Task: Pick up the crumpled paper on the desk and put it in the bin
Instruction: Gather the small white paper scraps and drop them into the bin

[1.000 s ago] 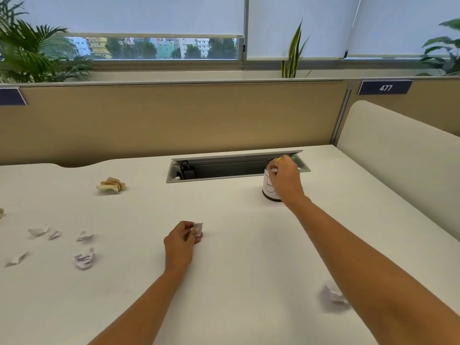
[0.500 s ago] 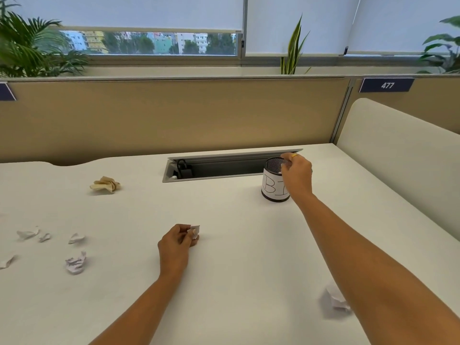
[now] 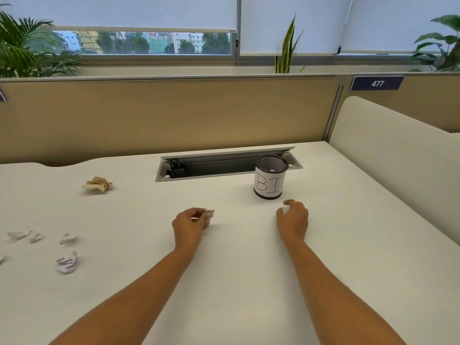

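The left hand [image 3: 190, 226] rests on the middle of the white desk [image 3: 236, 282], its fingers closed in a pinch on a small white paper ball [image 3: 209, 214] that sticks out past the fingertips. The right hand [image 3: 293, 221] hovers low over the desk a little to the right of it, fingers loosely curled and spread, with nothing clearly held; a yellow mark shows on one finger.

The bin [image 3: 270, 177], a small black mesh cup with a white label wrapped around it, stands upright just beyond the right hand, toward the back edge of the desk. It sits touching or just in front of the right end of the open cable tray [image 3: 219, 165], a long grey slot set into the desk near the back edge. A scrap of white shows inside the bin.

Toward the left edge of the desk lie several more crumpled white scraps [image 3: 66, 262], well apart from both hands. Further back on the left lies a tan crumpled wad [image 3: 97, 185]. A beige divider panel [image 3: 161, 115] runs along the back edge.
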A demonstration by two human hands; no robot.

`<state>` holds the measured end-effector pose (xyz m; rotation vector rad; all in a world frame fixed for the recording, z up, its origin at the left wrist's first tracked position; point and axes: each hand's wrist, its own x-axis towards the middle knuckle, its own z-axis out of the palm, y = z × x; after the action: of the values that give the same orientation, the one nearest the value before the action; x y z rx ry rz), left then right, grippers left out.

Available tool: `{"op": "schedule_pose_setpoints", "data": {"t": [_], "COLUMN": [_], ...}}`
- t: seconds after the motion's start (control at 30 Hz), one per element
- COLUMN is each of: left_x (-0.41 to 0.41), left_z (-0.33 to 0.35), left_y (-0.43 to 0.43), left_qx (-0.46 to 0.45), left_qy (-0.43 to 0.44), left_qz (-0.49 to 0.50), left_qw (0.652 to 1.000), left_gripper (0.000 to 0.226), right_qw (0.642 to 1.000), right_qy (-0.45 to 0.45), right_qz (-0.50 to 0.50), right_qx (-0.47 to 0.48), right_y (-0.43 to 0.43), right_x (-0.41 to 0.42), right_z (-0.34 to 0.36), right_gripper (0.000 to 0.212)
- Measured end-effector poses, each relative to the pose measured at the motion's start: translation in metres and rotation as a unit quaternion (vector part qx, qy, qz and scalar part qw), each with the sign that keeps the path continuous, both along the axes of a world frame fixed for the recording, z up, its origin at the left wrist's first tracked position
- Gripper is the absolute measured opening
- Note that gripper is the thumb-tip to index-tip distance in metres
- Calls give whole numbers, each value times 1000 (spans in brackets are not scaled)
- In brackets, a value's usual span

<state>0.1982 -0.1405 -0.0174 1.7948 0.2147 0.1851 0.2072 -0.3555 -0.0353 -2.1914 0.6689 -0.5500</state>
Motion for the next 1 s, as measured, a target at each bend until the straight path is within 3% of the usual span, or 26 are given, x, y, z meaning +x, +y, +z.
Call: {"op": "schedule_pose_setpoints", "data": {"t": [0.33,0.6,0.77,1.0], "left_x": [75,132,132,119], "left_z": [81,111,109,101], "left_y": [-98,-147,-155,-132], "left_qx": [61,217,192,129], "left_qy": [-48,-7,-8,-50], "left_qz": [-122,-174,-207,-169], "left_qw": [989,960,959,976], "left_gripper": [20,24,25,20], "right_qw": [995,988,985,982], "right_qy": [7,18,21,25], "right_qz": [45,44,44,47], "right_qx": [-89,-149,-163,-179], "right_y": [5,4,5,7], "right_x": [-3,1,1,-2], "right_z": [-10,-16,-15,-13], "right_gripper": [22,21,20,21]}}
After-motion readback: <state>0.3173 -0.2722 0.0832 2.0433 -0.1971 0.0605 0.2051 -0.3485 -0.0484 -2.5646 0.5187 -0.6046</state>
